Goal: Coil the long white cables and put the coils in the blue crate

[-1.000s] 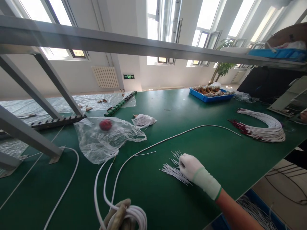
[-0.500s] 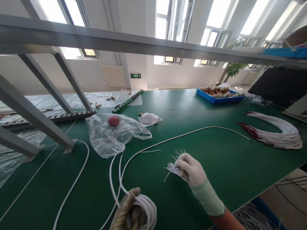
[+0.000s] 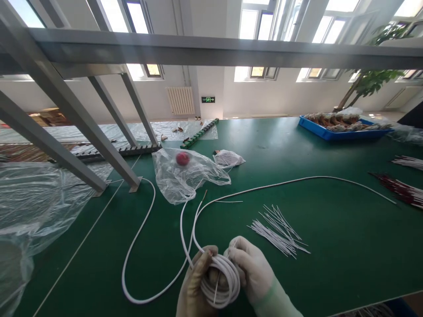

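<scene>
My left hand, in a brownish glove, is closed round a coil of white cable at the bottom centre. My right hand, in a white glove, is closed against the same coil and pinches a thin white strip that lies across it. From the coil the white cable runs out over the green table in long loops. A loose pile of thin white strips lies on the table just beyond my right hand.
A clear plastic bag with a red round thing lies mid-table, a smaller bag beside it. A blue tray stands far right, red-tipped white wires at the right edge. Grey frame legs stand at left above plastic sheeting.
My right hand has left the pile of thin strips with one strip and come back to the coil. The view has swung to the left.
</scene>
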The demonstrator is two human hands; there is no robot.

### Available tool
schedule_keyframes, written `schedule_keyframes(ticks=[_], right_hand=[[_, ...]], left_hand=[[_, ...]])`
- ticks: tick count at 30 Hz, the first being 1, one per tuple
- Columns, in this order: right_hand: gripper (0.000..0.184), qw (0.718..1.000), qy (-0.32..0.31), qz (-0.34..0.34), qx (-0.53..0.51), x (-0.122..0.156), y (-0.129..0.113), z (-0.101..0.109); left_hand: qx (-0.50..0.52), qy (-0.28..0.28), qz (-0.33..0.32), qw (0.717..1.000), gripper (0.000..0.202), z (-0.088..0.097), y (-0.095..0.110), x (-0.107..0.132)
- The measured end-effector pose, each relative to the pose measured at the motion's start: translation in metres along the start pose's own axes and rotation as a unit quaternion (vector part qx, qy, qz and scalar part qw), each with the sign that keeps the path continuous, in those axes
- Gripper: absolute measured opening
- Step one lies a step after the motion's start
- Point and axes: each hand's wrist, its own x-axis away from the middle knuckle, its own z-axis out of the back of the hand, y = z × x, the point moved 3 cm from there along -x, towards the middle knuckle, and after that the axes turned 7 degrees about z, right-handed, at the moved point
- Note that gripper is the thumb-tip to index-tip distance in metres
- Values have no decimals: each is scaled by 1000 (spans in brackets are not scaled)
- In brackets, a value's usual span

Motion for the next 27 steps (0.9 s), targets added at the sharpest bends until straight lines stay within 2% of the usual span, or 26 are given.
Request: schedule_keyframes(ticks=[3, 6, 8, 11, 13, 16, 19, 20, 21, 22, 24, 26, 27], right_hand=[[14, 984, -10, 89, 155, 6, -16, -3], [9, 924, -35, 203, 323, 15, -30, -7], [22, 890, -68, 249, 377, 21, -34, -11], [55, 866, -133, 276, 395, 25, -34, -15], [59, 841, -152, 278, 438, 25, -33, -17], [40, 770, -138, 313, 538, 24, -34, -21], [11, 684, -118, 412, 591, 28, -39, -28], [12, 664, -111, 438, 596, 30, -41, -30], [18, 659, -104, 452, 592, 31, -42, -30], [21, 672, -95, 452, 578, 31, -44, -29], [22, 737, -75, 419, 525, 29, -45, -24], [20, 808, -56, 356, 466, 25, -43, -17], [20, 832, -48, 326, 447, 23, -41, -15]], left_hand=[[19, 4, 48, 999, 17, 1, 1, -3], [43, -9, 75, 996, 22, -1, 7, -5], [45, -16, 76, 996, 18, 1, 11, -7], [47, -34, 80, 995, 18, 5, 14, -7], [41, -40, 82, 995, 20, 7, 14, -7], [15, -25, 79, 996, 19, 8, 13, -4], [14, -17, 76, 997, 18, 5, 14, 0], [25, -21, 78, 996, 17, 3, 15, 2], [38, -27, 81, 996, 15, 1, 17, 3], [52, -35, 87, 994, 15, -2, 19, 5], [69, -52, 109, 990, 18, -8, 22, 9], [71, -64, 127, 987, 24, -12, 26, 13], [70, -66, 133, 986, 25, -13, 28, 15]])
